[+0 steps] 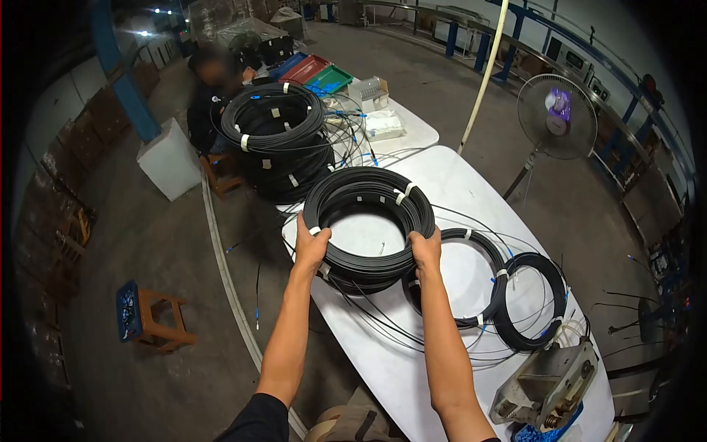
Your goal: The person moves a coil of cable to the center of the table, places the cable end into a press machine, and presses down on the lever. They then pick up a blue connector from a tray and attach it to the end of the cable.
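Note:
A thick coil of black cable (368, 259), bound with white tape, is gripped at its near side by both hands above the white table. My left hand (312, 241) closes round its left edge, thumb on top. On the right edge my right hand (426, 250) holds it the same way. More black coil shows just beneath it. To the right of my right hand lie a thinner black cable coil (498, 295) and a smaller black coil (561, 300), which overlap, with loose ends and blue connectors around them.
A tall stack of black coils (276, 121) stands at the far left, beside a seated person (206, 103). Red (305, 68) and green (328, 79) trays lie behind. A metal device (545, 383) sits on the table's near right. A fan (557, 118) stands right; a stool (166, 320) left.

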A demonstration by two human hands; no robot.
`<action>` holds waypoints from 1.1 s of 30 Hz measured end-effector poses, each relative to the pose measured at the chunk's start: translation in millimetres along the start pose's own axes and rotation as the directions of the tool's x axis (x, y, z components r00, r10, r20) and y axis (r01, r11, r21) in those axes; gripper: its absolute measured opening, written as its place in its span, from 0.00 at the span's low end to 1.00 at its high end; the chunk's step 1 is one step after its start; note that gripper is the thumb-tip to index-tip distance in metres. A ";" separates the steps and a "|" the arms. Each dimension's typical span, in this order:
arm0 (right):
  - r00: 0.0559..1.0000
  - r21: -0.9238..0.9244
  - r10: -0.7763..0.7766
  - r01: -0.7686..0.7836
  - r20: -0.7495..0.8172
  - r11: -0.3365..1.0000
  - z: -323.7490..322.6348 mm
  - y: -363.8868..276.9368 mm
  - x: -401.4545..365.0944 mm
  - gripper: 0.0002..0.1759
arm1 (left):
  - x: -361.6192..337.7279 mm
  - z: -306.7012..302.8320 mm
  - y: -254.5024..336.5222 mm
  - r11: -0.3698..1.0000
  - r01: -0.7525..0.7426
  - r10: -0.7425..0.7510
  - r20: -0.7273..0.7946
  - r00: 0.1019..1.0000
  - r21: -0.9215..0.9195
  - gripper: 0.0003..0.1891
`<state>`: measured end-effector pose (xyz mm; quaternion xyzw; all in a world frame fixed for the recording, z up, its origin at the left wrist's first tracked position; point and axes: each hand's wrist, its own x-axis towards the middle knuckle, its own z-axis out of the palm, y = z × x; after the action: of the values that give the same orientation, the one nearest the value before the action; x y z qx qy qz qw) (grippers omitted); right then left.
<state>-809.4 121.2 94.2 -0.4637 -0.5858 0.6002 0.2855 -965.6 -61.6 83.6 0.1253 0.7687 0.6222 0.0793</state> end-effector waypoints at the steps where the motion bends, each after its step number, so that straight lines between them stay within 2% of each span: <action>1: 1.000 0.045 -0.024 0.024 -0.001 0.999 0.1 5.0 -0.4 0.40 | -9.6 -1.5 4.7 0.998 0.030 -0.031 -0.022 0.999 -0.057 0.43; 3: 0.999 0.081 -0.054 0.055 -0.005 0.995 -0.4 6.5 -2.1 0.37 | -11.4 -3.5 5.9 0.983 0.016 -0.012 0.023 1.000 -0.181 0.43; 6: 0.998 0.069 -0.057 0.059 -0.027 0.996 1.6 5.1 -8.7 0.39 | -14.7 -4.7 0.2 0.975 0.044 -0.039 0.029 0.999 -0.218 0.43; 9: 0.992 0.081 -0.119 0.123 -0.050 0.989 1.9 15.9 -16.6 0.42 | -25.5 -8.3 -5.3 0.973 -0.019 0.019 -0.002 1.000 -0.230 0.43; 11: 0.987 0.084 -0.155 0.157 -0.029 0.984 -7.4 30.6 -30.7 0.44 | -38.6 -12.0 -5.7 0.970 -0.128 0.122 -0.045 0.992 -0.207 0.43; 12: 0.963 0.136 -0.265 0.270 -0.055 0.953 -10.7 55.3 -32.0 0.44 | -53.3 -17.6 6.7 0.983 -0.152 0.154 0.008 0.988 -0.103 0.43; 13: 0.923 0.183 -0.375 0.385 -0.087 0.905 -16.0 75.3 -35.5 0.44 | -52.7 -17.4 -15.6 0.951 -0.285 0.291 0.035 0.956 -0.118 0.44; 15: 0.927 0.191 -0.357 0.374 -0.116 0.908 -32.8 105.9 -58.9 0.44 | -68.1 -18.6 -27.7 0.894 -0.446 0.449 0.086 0.890 -0.044 0.45; 18: 0.935 0.295 -0.282 0.337 -0.213 0.894 -56.4 118.8 -98.5 0.45 | -107.0 -17.5 -11.1 0.892 -0.412 0.439 0.137 0.888 -0.188 0.45; 19: 0.914 0.245 -0.308 0.373 -0.264 0.895 -64.6 125.2 -104.3 0.45 | -117.3 -15.6 -12.4 0.885 -0.400 0.440 0.147 0.886 -0.236 0.46; 21: 0.916 0.343 -0.309 0.385 -0.257 0.857 -83.5 131.7 -116.9 0.45 | -138.6 -12.1 -13.0 0.868 -0.388 0.444 0.136 0.886 -0.310 0.46; 22: 0.914 0.337 -0.308 0.386 -0.263 0.859 -92.2 130.2 -120.9 0.45 | -150.8 -9.7 -11.8 0.875 -0.352 0.413 0.134 0.901 -0.331 0.47; 25: 0.925 0.327 -0.295 0.363 -0.240 0.873 -106.6 125.1 -123.8 0.45 | -165.6 -6.9 -6.8 0.882 -0.323 0.383 0.125 0.915 -0.343 0.47; 27: 0.940 0.357 -0.297 0.338 -0.166 0.871 -105.6 121.6 -117.0 0.44 | -162.1 -4.5 -13.7 0.879 -0.336 0.387 0.095 0.917 -0.339 0.47; 29: 0.925 0.312 -0.343 0.378 -0.163 0.872 -99.0 117.6 -106.5 0.44 | -150.8 -5.7 -22.5 0.890 -0.333 0.377 0.091 0.922 -0.310 0.47; 31: 0.955 0.197 -0.252 0.281 -0.158 0.939 -91.7 108.3 -107.8 0.43 | -147.4 -11.1 -19.3 0.917 -0.370 0.381 0.051 0.923 -0.149 0.47; 33: 0.961 0.196 -0.229 0.257 -0.156 0.946 -88.0 100.9 -108.3 0.44 | -144.4 -14.6 -18.7 0.938 -0.298 0.318 0.097 0.943 -0.180 0.47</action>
<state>-666.7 48.7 30.9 -0.3929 -0.5503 0.5882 0.4437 -833.4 -121.0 63.6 0.2759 0.6798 0.6784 0.0384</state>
